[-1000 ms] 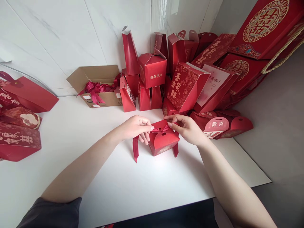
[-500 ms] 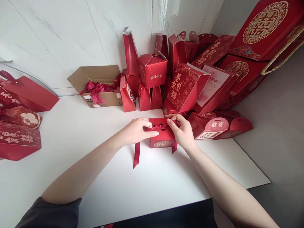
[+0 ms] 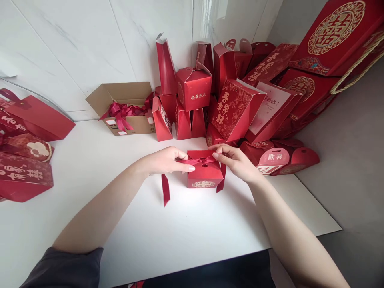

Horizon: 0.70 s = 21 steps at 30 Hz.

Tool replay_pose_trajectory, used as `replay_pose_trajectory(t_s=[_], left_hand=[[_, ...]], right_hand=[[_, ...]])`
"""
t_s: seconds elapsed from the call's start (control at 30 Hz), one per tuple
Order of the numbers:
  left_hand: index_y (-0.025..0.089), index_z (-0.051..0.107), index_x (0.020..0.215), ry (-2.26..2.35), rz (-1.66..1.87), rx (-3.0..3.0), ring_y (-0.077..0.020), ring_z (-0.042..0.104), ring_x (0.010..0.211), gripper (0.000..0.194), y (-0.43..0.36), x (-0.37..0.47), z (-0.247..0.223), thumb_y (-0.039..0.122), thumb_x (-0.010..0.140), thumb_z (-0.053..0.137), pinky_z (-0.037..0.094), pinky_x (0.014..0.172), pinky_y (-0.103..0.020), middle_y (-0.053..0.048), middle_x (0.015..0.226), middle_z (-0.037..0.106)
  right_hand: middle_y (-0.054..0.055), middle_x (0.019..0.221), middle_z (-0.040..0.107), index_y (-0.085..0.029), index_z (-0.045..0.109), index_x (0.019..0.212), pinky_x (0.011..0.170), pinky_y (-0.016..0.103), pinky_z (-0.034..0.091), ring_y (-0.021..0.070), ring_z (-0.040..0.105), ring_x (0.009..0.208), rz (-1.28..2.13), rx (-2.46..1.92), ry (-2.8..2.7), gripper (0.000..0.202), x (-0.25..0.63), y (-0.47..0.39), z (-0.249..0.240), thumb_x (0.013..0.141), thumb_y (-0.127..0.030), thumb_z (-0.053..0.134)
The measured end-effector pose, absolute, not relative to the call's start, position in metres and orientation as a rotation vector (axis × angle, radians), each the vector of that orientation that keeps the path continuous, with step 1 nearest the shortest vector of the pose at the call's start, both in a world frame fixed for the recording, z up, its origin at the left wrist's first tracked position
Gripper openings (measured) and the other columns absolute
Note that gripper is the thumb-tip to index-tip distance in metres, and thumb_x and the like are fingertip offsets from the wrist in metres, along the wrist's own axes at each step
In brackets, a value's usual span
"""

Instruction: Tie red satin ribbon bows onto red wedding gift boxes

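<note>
A small red gift box (image 3: 205, 177) with a gold round emblem on its front stands upright on the white table. Across its top runs a dark red ribbon (image 3: 196, 161), crossed in the middle beside a round hole. My left hand (image 3: 169, 161) is closed on one side of the ribbon at the box's left, and that end hangs down below the hand. At the right top edge, my right hand (image 3: 232, 158) pinches the other side of the ribbon. Its tail drops along the box's right side.
Behind the box, red gift boxes (image 3: 237, 110) are stacked up to the wall. A cardboard box (image 3: 136, 127) holding loose red ribbons stands at the back left. More red boxes (image 3: 24, 174) sit at the far left. The table's front edge (image 3: 192, 268) runs near my body.
Both hands have moved apart, the left to the left and the right to the right. The ribbon is drawn straighter across the box top, with its crossing pulled tighter.
</note>
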State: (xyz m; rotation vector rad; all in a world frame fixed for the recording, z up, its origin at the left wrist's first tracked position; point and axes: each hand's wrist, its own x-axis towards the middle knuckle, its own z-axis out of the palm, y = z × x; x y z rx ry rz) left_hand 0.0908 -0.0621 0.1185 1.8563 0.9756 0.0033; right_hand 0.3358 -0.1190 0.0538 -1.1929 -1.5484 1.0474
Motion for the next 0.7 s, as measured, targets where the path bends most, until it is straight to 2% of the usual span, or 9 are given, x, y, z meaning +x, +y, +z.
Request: replay_pose_trajectory(t_s=[0.17,0.27,0.4,0.6,0.7], left_hand=[[0.017,0.065,0.073,1.024,0.111,1.839,-0.0107,0.045,0.060,0.039,-0.064,0.095,0.119,0.056,0.080,0.064,0.031,0.058,-0.025,0.000,0.070,0.063],[0.017,0.065,0.077,1.027,0.148,1.835,-0.0103,0.046,0.059,0.038,-0.066,0.098,0.116,0.054,0.083,0.061,0.035,0.059,-0.025,0.000,0.068,0.064],[0.017,0.063,0.072,0.975,0.153,1.853,-0.0104,0.050,0.060,0.033,-0.066,0.099,0.111,0.047,0.085,0.061,0.038,0.062,-0.025,0.001,0.063,0.062],[0.017,0.064,0.069,0.922,0.169,1.869,-0.0097,0.052,0.062,0.028,-0.061,0.098,0.111,0.041,0.085,0.063,0.040,0.064,-0.024,0.002,0.062,0.062],[0.017,0.066,0.069,0.916,0.177,1.874,-0.0110,0.055,0.064,0.029,-0.058,0.095,0.111,0.042,0.085,0.064,0.043,0.068,-0.025,0.001,0.064,0.064]], right_hand=[[0.007,0.115,0.062,-0.018,0.051,0.069,0.096,0.034,0.039,0.0219,0.057,0.109,1.080,-1.197,-1.565,0.038,0.335,-0.121,0.059,0.091,-0.049,0.057],[0.008,0.116,0.062,-0.018,0.052,0.069,0.097,0.035,0.038,0.0229,0.057,0.113,0.995,-1.238,-1.556,0.036,0.327,-0.124,0.060,0.088,-0.048,0.060],[0.010,0.114,0.065,-0.019,0.051,0.068,0.099,0.039,0.037,0.0238,0.058,0.113,0.892,-1.287,-1.557,0.032,0.323,-0.125,0.059,0.088,-0.041,0.062],[0.011,0.125,0.063,-0.018,0.052,0.068,0.094,0.039,0.041,0.0250,0.061,0.113,1.038,-1.203,-1.557,0.031,0.330,-0.126,0.060,0.089,-0.040,0.061],[0.009,0.130,0.060,-0.018,0.055,0.070,0.097,0.039,0.039,0.0241,0.059,0.115,1.016,-1.206,-1.600,0.030,0.337,-0.129,0.066,0.089,-0.041,0.061]])
